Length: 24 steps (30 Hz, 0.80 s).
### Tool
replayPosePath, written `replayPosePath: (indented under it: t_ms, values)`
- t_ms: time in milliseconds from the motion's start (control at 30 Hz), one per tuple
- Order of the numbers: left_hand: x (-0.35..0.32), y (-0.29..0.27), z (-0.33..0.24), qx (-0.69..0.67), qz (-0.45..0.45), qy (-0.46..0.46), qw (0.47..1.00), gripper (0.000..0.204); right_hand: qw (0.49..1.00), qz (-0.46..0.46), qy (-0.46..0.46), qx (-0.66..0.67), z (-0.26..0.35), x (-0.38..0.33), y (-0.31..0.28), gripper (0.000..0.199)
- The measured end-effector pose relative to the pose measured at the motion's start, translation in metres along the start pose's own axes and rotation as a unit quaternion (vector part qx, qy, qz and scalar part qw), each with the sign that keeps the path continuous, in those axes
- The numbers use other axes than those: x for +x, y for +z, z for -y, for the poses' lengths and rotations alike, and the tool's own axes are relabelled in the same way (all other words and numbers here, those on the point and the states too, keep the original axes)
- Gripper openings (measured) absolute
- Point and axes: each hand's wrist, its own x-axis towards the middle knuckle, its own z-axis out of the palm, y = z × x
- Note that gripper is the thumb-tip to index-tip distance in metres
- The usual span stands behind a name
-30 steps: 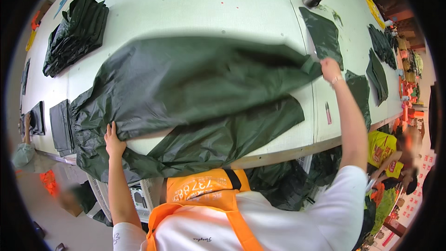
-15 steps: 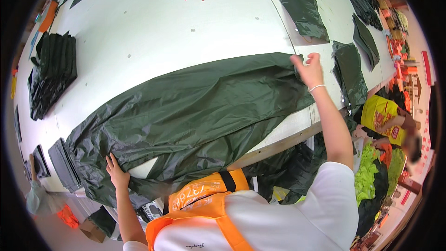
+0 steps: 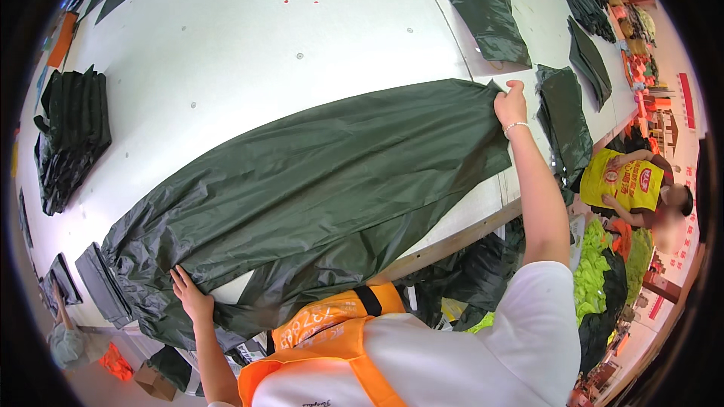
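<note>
White tabletop (image 3: 249, 45), dark green garment (image 3: 317, 173) spread along near edge. Left hand (image 3: 193, 300) open on its gathered end; right hand (image 3: 511, 104) pinching opposite end. Folded dark stack (image 3: 75, 128) at left. Room: lime-green cloth pile (image 3: 593, 275), yellow-clad co-worker (image 3: 622, 181) at right.

Dark green rain trousers (image 3: 324, 169): glossy, creased, laid lengthwise on the white table (image 3: 234, 60). Gathered waist at left, legs extending right and partly overlapping; near side overhangs the table's front edge.
</note>
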Motion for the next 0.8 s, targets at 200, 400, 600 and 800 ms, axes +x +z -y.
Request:
replayPosePath:
  t_ms: [200,400,600,800]
  values:
    - [-0.005,-0.006,-0.007,0.0,0.014,-0.017,1.0,0.101,0.922,0.094,-0.197,-0.32,0.036,-0.011,-0.032,0.034]
    - [-0.001,0.001,-0.003,0.006,-0.001,0.002,1.0,0.101,0.928,0.356,-0.025,-0.11,0.025,0.04,-0.071,0.03]
    - [-0.002,-0.002,-0.007,0.013,0.01,-0.001,1.0,0.102,0.881,0.243,0.156,0.375,0.018,0.078,-0.105,0.036]
    - [-0.003,0.003,-0.002,0.021,-0.002,0.0,1.0,0.103,0.935,0.207,0.034,0.286,0.001,0.062,-0.036,0.07]
